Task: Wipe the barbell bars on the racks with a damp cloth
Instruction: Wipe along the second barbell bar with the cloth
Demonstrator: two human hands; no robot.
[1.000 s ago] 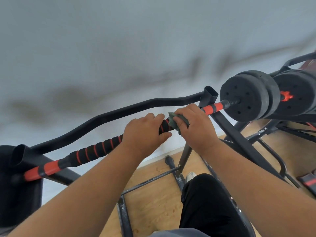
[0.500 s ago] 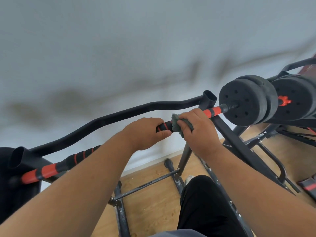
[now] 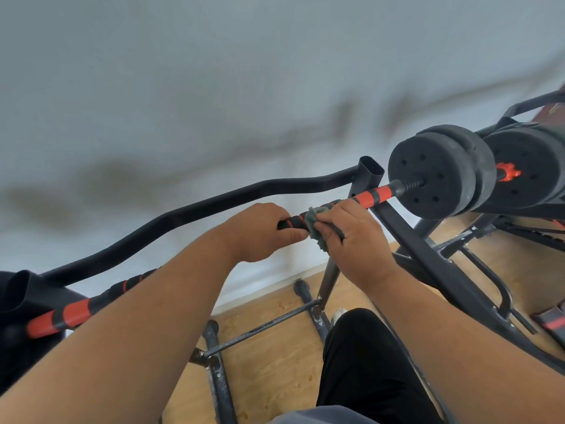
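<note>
A black and red barbell bar [image 3: 371,195] runs from lower left to upper right across a dark rack [image 3: 368,172]. Black weight plates [image 3: 437,175] sit on its right end. My left hand [image 3: 260,234] grips the bar's black foam middle. Just to its right, my right hand [image 3: 351,228] holds a grey-green cloth [image 3: 315,223] wrapped around the bar, with a frayed end hanging below. My left forearm hides a stretch of the bar.
A curved black rail [image 3: 214,203] runs behind the bar, close to a pale wall. The rack's legs and crossbar [image 3: 263,328] stand on a wooden floor. My dark trouser leg [image 3: 360,356] is below. More black frame tubes [image 3: 477,280] lie at right.
Both hands have slid rightward along the bar toward the weight plates, the cloth moving with my right hand. The view has shifted a little, so my left arm hides more of the bar.
</note>
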